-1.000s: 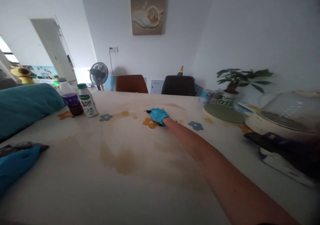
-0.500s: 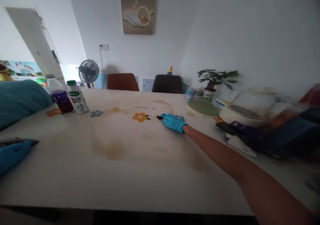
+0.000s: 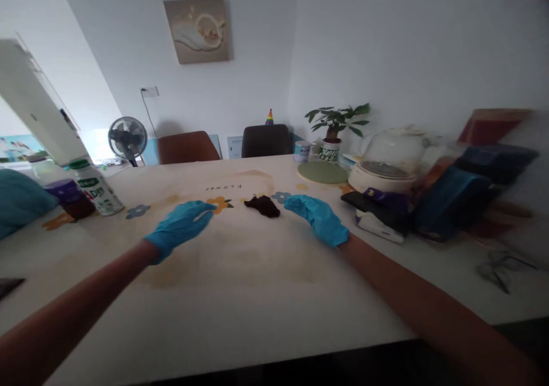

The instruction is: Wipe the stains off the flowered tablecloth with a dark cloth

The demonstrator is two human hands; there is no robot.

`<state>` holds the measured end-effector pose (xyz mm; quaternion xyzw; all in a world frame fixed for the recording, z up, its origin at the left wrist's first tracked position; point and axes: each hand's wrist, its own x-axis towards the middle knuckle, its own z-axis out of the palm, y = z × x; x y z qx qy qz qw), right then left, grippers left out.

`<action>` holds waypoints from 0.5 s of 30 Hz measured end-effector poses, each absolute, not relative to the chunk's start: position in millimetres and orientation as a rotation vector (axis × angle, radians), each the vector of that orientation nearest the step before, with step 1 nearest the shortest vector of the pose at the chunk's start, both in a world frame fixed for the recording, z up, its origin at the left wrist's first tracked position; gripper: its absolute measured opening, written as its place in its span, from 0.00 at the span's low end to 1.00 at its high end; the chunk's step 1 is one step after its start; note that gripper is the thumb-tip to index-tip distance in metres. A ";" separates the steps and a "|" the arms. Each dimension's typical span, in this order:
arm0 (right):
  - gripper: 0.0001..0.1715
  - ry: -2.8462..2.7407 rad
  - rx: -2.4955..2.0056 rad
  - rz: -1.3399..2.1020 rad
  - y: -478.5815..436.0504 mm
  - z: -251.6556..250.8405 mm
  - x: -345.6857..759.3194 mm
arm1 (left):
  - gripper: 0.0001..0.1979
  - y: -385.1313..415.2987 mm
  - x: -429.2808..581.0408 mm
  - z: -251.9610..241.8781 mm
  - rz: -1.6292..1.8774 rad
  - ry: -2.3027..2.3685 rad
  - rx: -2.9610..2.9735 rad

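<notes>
Both of my hands wear blue gloves and hover over a cream tablecloth (image 3: 240,294) printed with flowers and marked by brownish stains. A small dark crumpled object (image 3: 263,205) lies on the cloth between them. My right hand (image 3: 316,218) is just right of it, fingers extended toward it, holding nothing. My left hand (image 3: 182,227) is further to its left, fingers stretched out and apart, also empty.
Two bottles (image 3: 88,188) stand at the far left beside a teal cushion (image 3: 19,198). On the right are a round green mat (image 3: 322,172), a potted plant (image 3: 333,130), a white cooker with a clear lid (image 3: 386,166) and dark boxes (image 3: 454,200). Two chairs and a fan (image 3: 127,138) stand behind the table.
My right hand has drawn back toward me and let the dark object lie on the cloth. My left hand has come in from the left edge to the middle. The view has swung right.
</notes>
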<state>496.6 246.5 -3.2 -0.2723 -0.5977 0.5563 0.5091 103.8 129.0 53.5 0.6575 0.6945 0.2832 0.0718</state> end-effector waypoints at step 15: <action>0.31 -1.312 -0.598 1.177 230.1 38.4 515.7 | 0.16 318.9 246.7 11.7 0.419 1.845 2.255</action>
